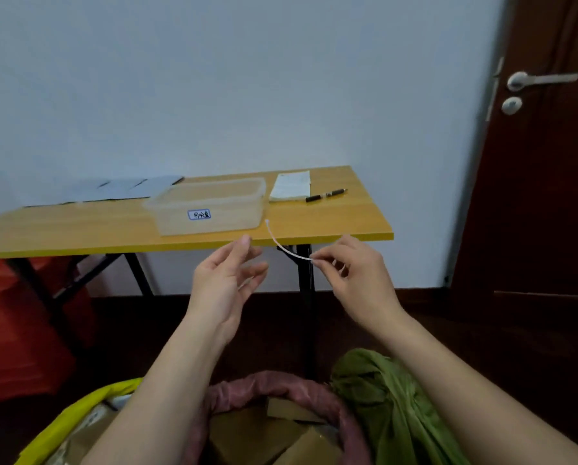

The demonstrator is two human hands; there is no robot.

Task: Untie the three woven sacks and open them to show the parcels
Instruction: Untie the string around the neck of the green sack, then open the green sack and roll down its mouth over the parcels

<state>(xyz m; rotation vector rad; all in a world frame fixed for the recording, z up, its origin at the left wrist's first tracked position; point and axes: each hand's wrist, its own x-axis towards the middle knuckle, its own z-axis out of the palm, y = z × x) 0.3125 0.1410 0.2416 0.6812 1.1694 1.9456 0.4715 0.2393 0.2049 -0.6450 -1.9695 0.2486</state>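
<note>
Three woven sacks stand on the floor at the bottom of the view. The yellow sack point(66, 421) at the left is open with a parcel showing inside. The pink sack point(281, 385) in the middle has its rim rolled down over brown cardboard parcels point(257, 434). The green sack point(385, 397) at the right has its top bunched together. My right hand point(351, 273) pinches one end of a thin white tie point(282, 245) in the air before the table edge. My left hand point(229, 280) hovers beside it, fingers relaxed, holding nothing.
A yellow folding table point(79, 229) stands ahead with a clear plastic box point(210, 204), papers point(291, 186), a pen point(326, 195) and dark sheets point(113, 191). An orange object point(16, 313) sits under the table at left. A dark door point(542, 162) is at right.
</note>
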